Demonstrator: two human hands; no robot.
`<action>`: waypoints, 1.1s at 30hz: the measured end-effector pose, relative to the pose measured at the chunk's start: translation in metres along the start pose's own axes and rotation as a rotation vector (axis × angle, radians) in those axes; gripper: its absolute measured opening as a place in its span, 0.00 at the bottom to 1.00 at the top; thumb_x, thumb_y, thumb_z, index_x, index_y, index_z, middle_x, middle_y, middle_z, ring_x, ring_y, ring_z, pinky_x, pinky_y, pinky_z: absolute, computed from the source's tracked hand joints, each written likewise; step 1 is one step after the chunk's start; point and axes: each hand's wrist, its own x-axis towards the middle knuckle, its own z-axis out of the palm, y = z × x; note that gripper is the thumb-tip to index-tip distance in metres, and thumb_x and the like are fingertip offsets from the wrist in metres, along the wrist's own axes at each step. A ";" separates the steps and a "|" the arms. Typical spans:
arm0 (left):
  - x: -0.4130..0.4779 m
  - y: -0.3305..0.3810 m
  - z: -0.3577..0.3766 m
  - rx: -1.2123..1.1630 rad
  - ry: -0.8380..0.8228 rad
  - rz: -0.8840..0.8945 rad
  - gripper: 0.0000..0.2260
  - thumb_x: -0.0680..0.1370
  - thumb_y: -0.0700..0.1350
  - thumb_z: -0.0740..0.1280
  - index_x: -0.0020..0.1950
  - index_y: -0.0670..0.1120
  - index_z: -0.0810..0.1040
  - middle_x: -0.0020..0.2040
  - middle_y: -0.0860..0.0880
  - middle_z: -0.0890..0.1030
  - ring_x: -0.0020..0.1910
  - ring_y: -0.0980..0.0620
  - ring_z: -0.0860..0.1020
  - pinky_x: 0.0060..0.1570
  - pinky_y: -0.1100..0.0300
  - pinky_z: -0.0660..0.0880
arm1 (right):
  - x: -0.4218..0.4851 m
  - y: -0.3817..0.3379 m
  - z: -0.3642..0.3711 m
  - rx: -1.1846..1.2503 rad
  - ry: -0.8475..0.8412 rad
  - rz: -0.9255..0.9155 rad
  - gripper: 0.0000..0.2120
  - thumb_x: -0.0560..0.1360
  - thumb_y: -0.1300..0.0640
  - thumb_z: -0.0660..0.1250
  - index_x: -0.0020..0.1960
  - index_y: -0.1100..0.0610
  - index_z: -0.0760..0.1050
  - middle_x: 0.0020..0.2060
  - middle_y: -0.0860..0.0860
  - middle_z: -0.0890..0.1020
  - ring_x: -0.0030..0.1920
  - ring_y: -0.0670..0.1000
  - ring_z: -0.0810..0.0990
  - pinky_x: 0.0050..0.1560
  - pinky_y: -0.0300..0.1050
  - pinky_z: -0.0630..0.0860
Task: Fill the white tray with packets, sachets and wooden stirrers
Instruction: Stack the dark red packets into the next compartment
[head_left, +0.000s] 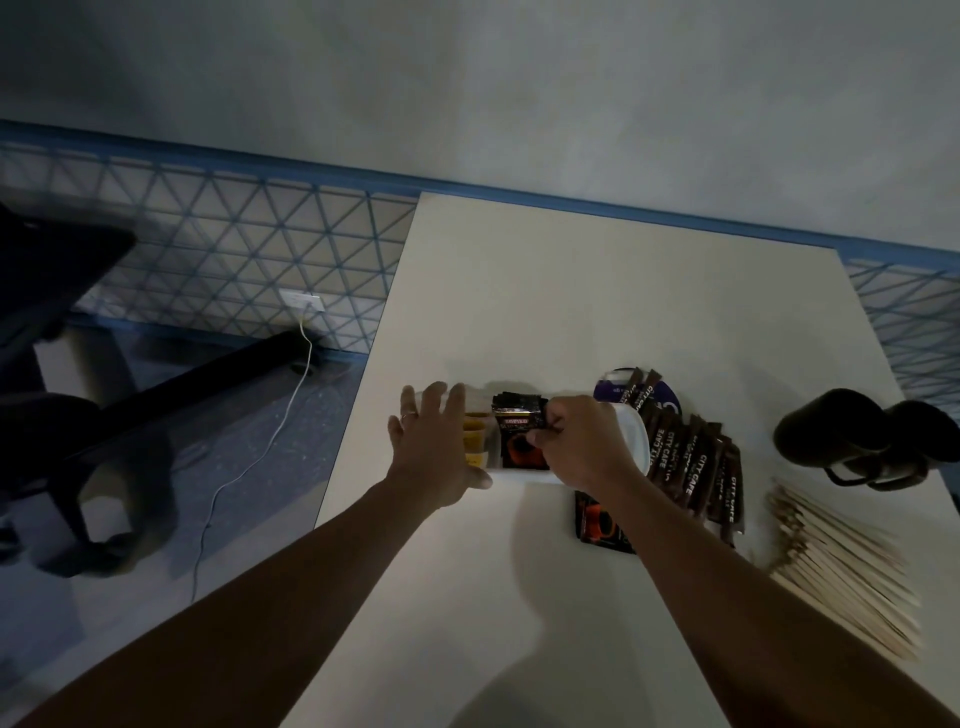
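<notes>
Surface (623, 291): a pale top is filling the right half of the view; its far half is lying bare, its left edge is running down beside the floor, and its right edge is passing just behind the mugs.
Floor (270, 426): it is lying left of the surface, with a white cable (249, 467) trailing across it.
Wooden stirrers (841, 561): a loose fan is lying at the near right, reaching close to the right edge and well apart from the tray.
Stick sachets (691, 467): brown sticks are lying in a row just right of the tray, between it and the stirrers.
Mugs (857, 441): two dark mugs are lying on their sides near the right edge.
Left hand (434, 452): it is resting over the tray's left end, fingers straight and spread wide, holding nothing.
Right hand (582, 441): its fingers are curling round the black packets, pinching the stack at its right side.
White tray (638, 441): it is sitting near the left edge of the surface, between the two hands, mostly hidden by them.
Black packets (519, 431): the stack is standing on edge in the tray's middle.
Yellow sachets (475, 441): they are sitting in the tray's left part, half under the left fingers.
Loose packet (602, 525): one black packet is lying flat on the surface just nearer than the tray, partly under the right wrist.
</notes>
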 end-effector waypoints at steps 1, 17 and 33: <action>0.001 -0.001 -0.001 -0.007 -0.002 0.000 0.51 0.66 0.56 0.78 0.79 0.49 0.49 0.78 0.47 0.50 0.77 0.37 0.43 0.74 0.37 0.52 | 0.001 0.000 0.000 0.000 -0.007 -0.005 0.09 0.71 0.58 0.75 0.35 0.55 0.77 0.34 0.53 0.82 0.36 0.54 0.81 0.34 0.42 0.76; 0.008 -0.002 -0.005 0.022 -0.039 0.018 0.47 0.64 0.54 0.80 0.75 0.47 0.58 0.75 0.48 0.58 0.76 0.36 0.50 0.71 0.37 0.59 | -0.002 0.011 0.013 -0.103 0.075 -0.160 0.05 0.70 0.63 0.73 0.44 0.56 0.83 0.35 0.50 0.83 0.38 0.53 0.80 0.35 0.41 0.70; 0.005 -0.001 -0.007 0.005 -0.037 0.020 0.47 0.64 0.53 0.80 0.75 0.48 0.58 0.75 0.48 0.58 0.77 0.37 0.49 0.71 0.38 0.58 | -0.006 0.017 0.000 0.015 0.251 -0.362 0.07 0.69 0.67 0.76 0.43 0.58 0.85 0.41 0.50 0.85 0.34 0.42 0.79 0.39 0.23 0.72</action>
